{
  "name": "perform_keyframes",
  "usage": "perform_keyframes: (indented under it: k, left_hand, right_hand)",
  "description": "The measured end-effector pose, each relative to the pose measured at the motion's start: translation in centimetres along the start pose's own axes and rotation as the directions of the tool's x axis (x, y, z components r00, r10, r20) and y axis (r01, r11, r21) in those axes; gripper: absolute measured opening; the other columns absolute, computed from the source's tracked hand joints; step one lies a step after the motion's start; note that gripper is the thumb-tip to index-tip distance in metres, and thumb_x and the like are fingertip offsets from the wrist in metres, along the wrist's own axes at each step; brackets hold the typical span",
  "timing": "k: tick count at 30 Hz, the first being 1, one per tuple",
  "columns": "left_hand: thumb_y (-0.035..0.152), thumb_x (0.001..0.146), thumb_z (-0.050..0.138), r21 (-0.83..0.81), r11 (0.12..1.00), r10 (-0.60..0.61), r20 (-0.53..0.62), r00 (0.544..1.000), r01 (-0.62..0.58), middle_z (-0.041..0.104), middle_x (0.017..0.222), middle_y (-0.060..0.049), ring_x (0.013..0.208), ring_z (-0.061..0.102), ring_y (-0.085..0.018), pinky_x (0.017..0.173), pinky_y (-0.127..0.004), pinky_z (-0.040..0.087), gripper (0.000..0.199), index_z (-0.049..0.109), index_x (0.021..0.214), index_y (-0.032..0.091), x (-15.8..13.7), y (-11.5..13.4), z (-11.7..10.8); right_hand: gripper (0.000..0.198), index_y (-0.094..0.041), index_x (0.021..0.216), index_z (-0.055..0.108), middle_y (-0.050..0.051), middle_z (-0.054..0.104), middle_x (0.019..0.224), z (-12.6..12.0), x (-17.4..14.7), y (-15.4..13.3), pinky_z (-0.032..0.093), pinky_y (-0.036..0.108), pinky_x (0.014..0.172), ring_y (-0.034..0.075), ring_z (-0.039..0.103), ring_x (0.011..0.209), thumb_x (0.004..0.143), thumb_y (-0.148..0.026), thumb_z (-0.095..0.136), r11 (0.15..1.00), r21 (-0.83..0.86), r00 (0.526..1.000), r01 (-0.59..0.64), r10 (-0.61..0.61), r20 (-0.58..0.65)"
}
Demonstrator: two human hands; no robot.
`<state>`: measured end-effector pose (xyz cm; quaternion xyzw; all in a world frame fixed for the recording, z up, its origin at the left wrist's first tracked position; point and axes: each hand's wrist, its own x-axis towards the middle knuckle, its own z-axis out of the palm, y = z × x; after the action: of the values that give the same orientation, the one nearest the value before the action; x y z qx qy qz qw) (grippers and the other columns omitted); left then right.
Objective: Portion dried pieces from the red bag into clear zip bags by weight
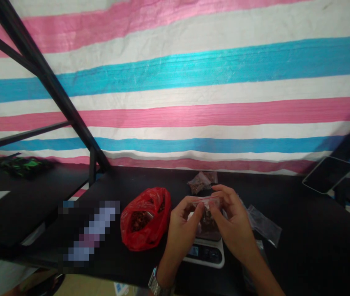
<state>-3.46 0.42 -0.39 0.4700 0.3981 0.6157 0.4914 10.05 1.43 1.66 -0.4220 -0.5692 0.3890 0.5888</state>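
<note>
My left hand [183,222] and my right hand [233,220] pinch the top edge of a small clear zip bag [206,200], thumbs pressed near its red seal line. What the bag holds is mostly hidden by my fingers. Right below it stands a white digital scale [222,259] with a lit display, partly covered by my hands. To the left of my left hand lies an open red plastic bag [162,222] with brown dried bits and a shiny metal piece inside. Beyond my fingers rest small filled bags [198,183] of brown bits.
Flat clear plastic bags [265,225] lie right of my right hand. A phone [328,174] leans at the far right by a dark frame post. Black metal bars [54,96] slant up at the left. A striped sheet [193,82] hangs behind the black table [310,246].
</note>
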Motion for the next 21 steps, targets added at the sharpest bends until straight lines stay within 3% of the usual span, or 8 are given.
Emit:
perform_keyframes:
  k: [4,8,14,21]
  left_hand:
    - [0.042,0.092,0.076,0.027,1.0,0.008,0.034,0.999,-0.009,0.079,0.097,-0.007,0.09,0.073,-0.02,0.084,-0.03,0.057,0.026,0.078,0.098,0.017,0.04,-0.02,0.1]
    - [0.041,0.093,0.075,0.047,0.999,0.021,0.044,0.999,-0.023,0.078,0.1,-0.008,0.091,0.073,-0.02,0.085,-0.03,0.057,0.025,0.079,0.1,0.017,-0.01,0.25,0.26]
    - [0.039,0.094,0.072,0.101,0.993,0.052,0.018,0.998,-0.054,0.078,0.096,-0.008,0.086,0.071,-0.02,0.079,-0.029,0.055,0.024,0.081,0.098,0.017,0.06,0.56,-0.09]
    - [0.027,0.092,0.071,0.191,0.97,0.143,0.053,0.988,-0.15,0.075,0.087,-0.006,0.085,0.066,-0.019,0.082,-0.03,0.052,0.014,0.077,0.084,0.018,0.05,0.88,0.02]
  right_hand:
    - [0.029,-0.026,0.113,0.061,-0.002,0.065,0.083,0.13,0.0,-0.11,0.05,0.029,0.069,0.016,0.061,0.073,0.087,-0.032,0.071,1.0,0.028,0.999,-0.004,0.005,-0.038]
    - [0.026,-0.026,0.107,0.061,-0.002,0.067,0.081,-0.08,0.19,-0.15,0.05,0.032,0.075,0.017,0.059,0.074,0.085,-0.031,0.072,0.999,-0.022,0.995,0.024,-0.026,-0.096]
    - [0.035,-0.026,0.118,0.063,0.001,0.071,0.089,-0.43,0.45,-0.31,0.053,0.033,0.076,0.019,0.064,0.079,0.085,-0.034,0.072,0.994,-0.11,1.0,0.025,-0.025,0.001]
    - [0.021,-0.026,0.102,0.065,0.003,0.07,0.097,-0.29,0.23,-0.03,0.052,0.031,0.072,0.019,0.065,0.082,0.084,-0.033,0.072,0.996,-0.081,1.0,0.028,-0.028,-0.005]
